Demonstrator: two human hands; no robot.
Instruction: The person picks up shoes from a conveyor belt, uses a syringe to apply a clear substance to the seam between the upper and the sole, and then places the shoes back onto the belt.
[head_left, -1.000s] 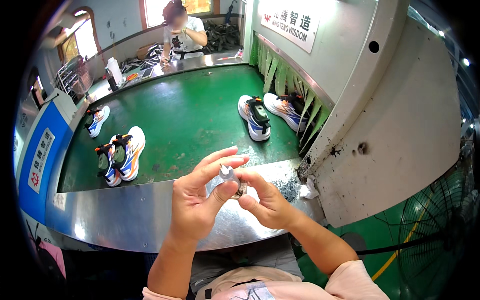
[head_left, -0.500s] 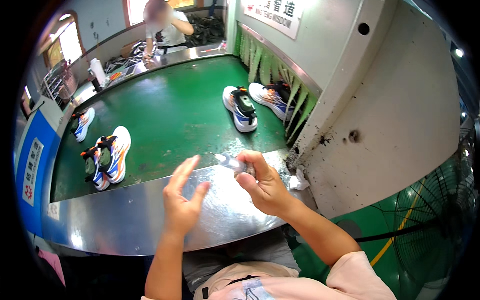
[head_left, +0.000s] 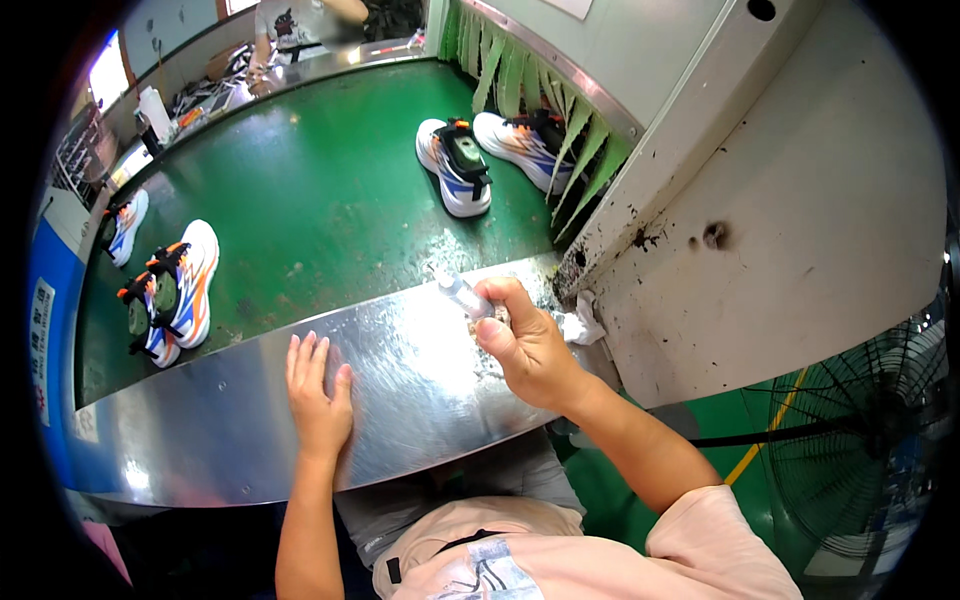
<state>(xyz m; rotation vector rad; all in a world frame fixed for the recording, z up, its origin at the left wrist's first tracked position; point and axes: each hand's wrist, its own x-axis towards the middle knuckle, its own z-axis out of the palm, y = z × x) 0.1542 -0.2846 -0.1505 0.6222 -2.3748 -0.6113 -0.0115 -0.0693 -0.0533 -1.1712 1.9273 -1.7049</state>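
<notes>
I see the right hand (head_left: 533, 350) with fingers curled round a small translucent nozzle bottle (head_left: 462, 294) above the steel ledge (head_left: 240, 440), left hand (head_left: 320, 402) over the ledge, fingers extended, gripping nothing.

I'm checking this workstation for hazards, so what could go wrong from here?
The right hand holds a clear nozzle bottle at a tilt by the edge of the green belt, so it might drip there.
Strips of the green curtain hang over part of one sneaker and might snag it.
The crumpled white wad near that hand might get knocked.
</notes>
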